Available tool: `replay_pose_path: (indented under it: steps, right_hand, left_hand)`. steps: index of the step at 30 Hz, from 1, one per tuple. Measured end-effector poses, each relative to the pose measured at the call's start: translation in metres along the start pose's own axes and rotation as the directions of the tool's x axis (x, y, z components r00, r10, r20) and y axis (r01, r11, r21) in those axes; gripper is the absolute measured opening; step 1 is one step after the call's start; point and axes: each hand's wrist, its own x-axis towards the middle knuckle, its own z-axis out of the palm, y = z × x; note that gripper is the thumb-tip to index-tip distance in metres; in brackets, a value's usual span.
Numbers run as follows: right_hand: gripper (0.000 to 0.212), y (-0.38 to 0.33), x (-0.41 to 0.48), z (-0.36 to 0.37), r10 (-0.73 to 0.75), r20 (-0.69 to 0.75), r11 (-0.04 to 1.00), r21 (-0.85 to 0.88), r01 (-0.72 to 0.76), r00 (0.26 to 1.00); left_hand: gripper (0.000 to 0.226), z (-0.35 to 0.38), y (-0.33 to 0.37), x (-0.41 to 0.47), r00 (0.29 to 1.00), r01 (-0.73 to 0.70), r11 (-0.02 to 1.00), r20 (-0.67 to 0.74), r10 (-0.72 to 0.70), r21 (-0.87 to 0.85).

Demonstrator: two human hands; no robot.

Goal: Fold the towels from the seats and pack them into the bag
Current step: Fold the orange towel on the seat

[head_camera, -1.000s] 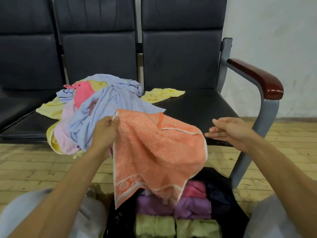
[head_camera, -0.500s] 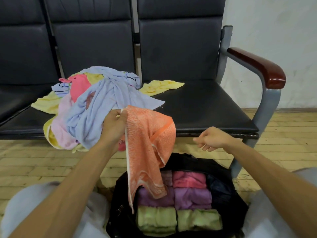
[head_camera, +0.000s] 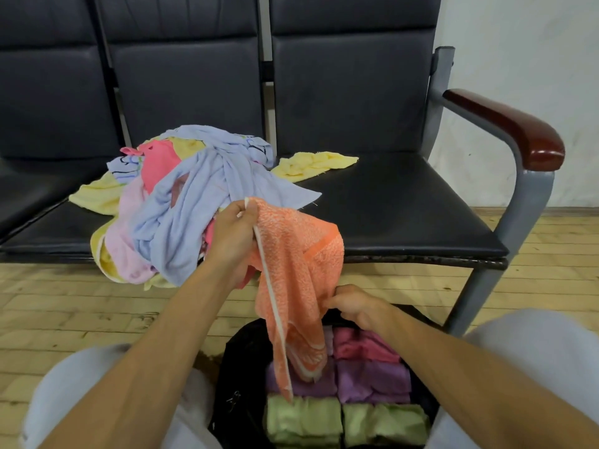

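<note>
Bag: six folded towels visible, possibly more beneath. Orange towel: unfolded, pinched by left hand and right hand. Seat pile: unfolded.

Both forearms bare, no sleeves/watch/rings visible; light grey-white trousers on both knees at btm corners.

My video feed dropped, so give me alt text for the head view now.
Both hands hold an orange towel above an open black bag of folded towels: left hand at its top edge, right hand lower. Unfolded towels are heaped on the black seats behind.
</note>
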Motion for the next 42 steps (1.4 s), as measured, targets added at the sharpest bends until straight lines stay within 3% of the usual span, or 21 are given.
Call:
replay_pose_path:
  steps: [8, 11, 14, 15, 16, 20, 22, 25, 27, 29, 30, 32, 36, 39, 42]
  right_hand:
    - [0.026, -0.049, -0.032, -0.019, -0.102, -0.034, 0.99, 0.092, 0.105, 0.994]
    - [0.018, -0.068, -0.055, -0.045, -0.119, -0.05, 0.946, 0.297, 0.129, 0.992]
    - [0.024, -0.082, -0.072, -0.076, -0.236, -0.069, 0.734, 0.641, 0.224, 0.969]
    - [0.033, -0.083, -0.075, -0.084, -0.291, -0.079, 0.641, 0.724, 0.256, 0.953]
    - [0.042, -0.083, -0.08, -0.089, -0.321, -0.078, 0.611, 0.744, 0.269, 0.944]
    - [0.047, -0.058, -0.075, -0.061, -0.259, 0.06, 0.844, 0.499, 0.196, 0.964]
    - [0.048, -0.053, -0.071, -0.045, -0.19, 0.081, 0.9, 0.413, 0.14, 0.978]
    - [0.029, -0.062, -0.069, -0.049, -0.226, -0.104, 0.904, 0.348, 0.248, 0.969]
    - [0.022, -0.073, -0.071, -0.064, -0.385, -0.27, 0.912, 0.035, 0.409, 0.882]
    - [0.02, -0.078, -0.076, -0.075, -0.549, -0.322, 0.821, -0.382, 0.425, 0.771]
    - [0.019, -0.078, -0.079, -0.08, -0.592, -0.323, 0.765, -0.513, 0.389, 0.739]
    - [0.015, -0.078, -0.088, -0.086, -0.618, -0.319, 0.729, -0.575, 0.371, 0.719]
    - [0.014, -0.081, -0.108, -0.093, -0.513, -0.252, 0.857, -0.207, 0.472, 0.821]
    - [0.016, -0.081, -0.115, -0.102, -0.346, -0.259, 0.916, 0.113, 0.384, 0.902]
    - [0.027, -0.079, -0.112, -0.12, -0.204, -0.196, 0.874, 0.404, 0.269, 0.959]
  left_hand:
    - [0.021, -0.017, 0.005, 0.001, 0.999, 0.015, 1.0, -0.027, -0.016, -0.014]
    - [0.02, -0.022, 0.006, 0.0, 0.998, -0.005, 1.0, -0.065, 0.004, -0.015]
    - [0.021, -0.023, 0.007, -0.002, 0.996, -0.017, 1.0, -0.087, 0.016, -0.012]
    - [0.021, -0.023, 0.007, -0.002, 0.996, -0.01, 1.0, -0.09, 0.008, -0.022]
    - [0.022, -0.022, 0.007, -0.002, 0.996, 0.003, 0.999, -0.087, -0.007, -0.043]
    - [0.024, -0.012, 0.007, -0.004, 0.998, 0.025, 0.995, -0.057, -0.031, -0.094]
    - [0.023, -0.008, 0.004, -0.004, 0.998, 0.016, 0.997, -0.06, -0.021, -0.07]
    - [0.022, -0.012, 0.002, -0.001, 0.998, 0.013, 0.998, -0.061, -0.017, -0.067]
    - [0.02, -0.016, 0.003, 0.002, 0.998, 0.002, 0.999, -0.066, -0.006, -0.051]
    - [0.02, -0.017, 0.004, 0.002, 0.997, -0.012, 1.0, -0.076, 0.011, -0.022]
    - [0.021, -0.017, 0.004, 0.002, 0.996, -0.028, 1.0, -0.088, 0.027, -0.012]
    - [0.023, -0.016, 0.005, 0.0, 0.993, -0.058, 0.998, -0.107, 0.058, 0.003]
    - [0.022, -0.02, 0.008, -0.001, 0.986, -0.08, 0.997, -0.143, 0.082, 0.019]
    - [0.02, -0.024, 0.008, 0.002, 0.986, -0.082, 0.996, -0.146, 0.084, 0.016]
    - [0.019, -0.023, 0.006, 0.003, 0.985, -0.096, 0.995, -0.141, 0.101, 0.038]
